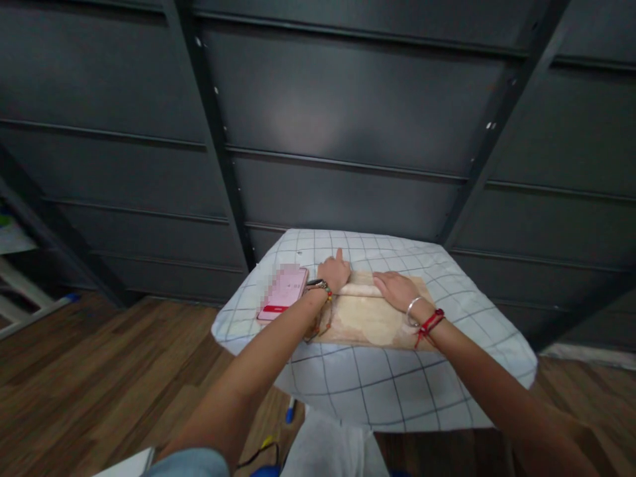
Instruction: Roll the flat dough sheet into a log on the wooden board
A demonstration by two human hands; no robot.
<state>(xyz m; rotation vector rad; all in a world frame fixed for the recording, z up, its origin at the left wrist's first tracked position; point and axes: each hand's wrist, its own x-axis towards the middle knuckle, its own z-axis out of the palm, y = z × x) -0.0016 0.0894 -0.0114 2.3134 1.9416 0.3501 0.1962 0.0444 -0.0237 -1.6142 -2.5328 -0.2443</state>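
A pale rolling pin (360, 290) lies crosswise over a thin, flat sheet of dough (370, 321) on a wooden board (348, 338). My left hand (334, 273) is closed over the pin's left end, its index finger stretched out away from me. Over the right part of the pin rests my right hand (399, 291), fingers held together and bent across it. Both palms hide the ends of the pin. A beaded bracelet and a dark watch or band circle the left wrist; a silver bangle and a red cord are on the right.
A phone (287, 291) with a lit pink screen lies left of the board. Under both is a table with a white checked cloth (397, 391). Behind the table stands a dark grey metal panel wall (348, 119). The floor (163, 358) is wood-patterned.
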